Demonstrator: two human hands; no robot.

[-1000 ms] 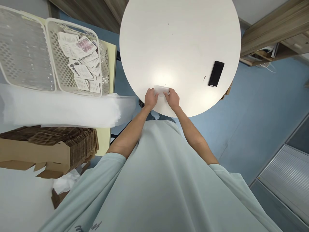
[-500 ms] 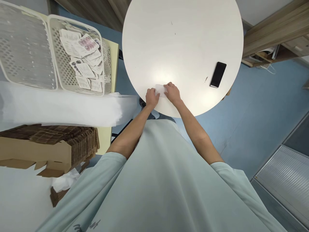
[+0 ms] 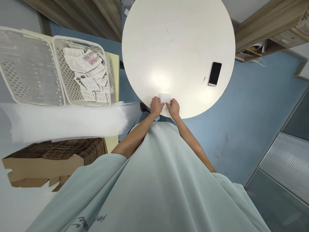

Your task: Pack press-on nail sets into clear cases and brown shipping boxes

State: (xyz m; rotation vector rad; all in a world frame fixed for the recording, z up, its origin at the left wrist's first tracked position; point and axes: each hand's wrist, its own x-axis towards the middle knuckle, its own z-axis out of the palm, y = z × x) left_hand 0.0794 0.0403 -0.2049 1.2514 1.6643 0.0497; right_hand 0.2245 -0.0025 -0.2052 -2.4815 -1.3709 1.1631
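Observation:
A small flat white sheet (image 3: pixel 165 97), roughly square, lies at the near edge of the round white table (image 3: pixel 183 42). Whether it is paper or thin foam I cannot tell. My left hand (image 3: pixel 156 105) grips its left side, thumb on the near edge and fingers curled by the side. At its right near corner, my right hand (image 3: pixel 174 107) is closed in the same way, and the two thumbs almost meet. The part under the fingers is hidden.
A black phone (image 3: pixel 214 74) lies on the table's right side. To the left stand a basket of printed cards (image 3: pixel 109 80), a basket of clear plastic pieces (image 3: pixel 31 64), a stack of translucent white sheets (image 3: pixel 67 120) and flattened cardboard boxes (image 3: pixel 60 161). Wooden shelving (image 3: pixel 267 32) is at right.
My hands have shifted toward the sheet's near edge, thumbs now close together. The sheet looks squarer and more of it shows beyond the hands. The camera view has shifted slightly.

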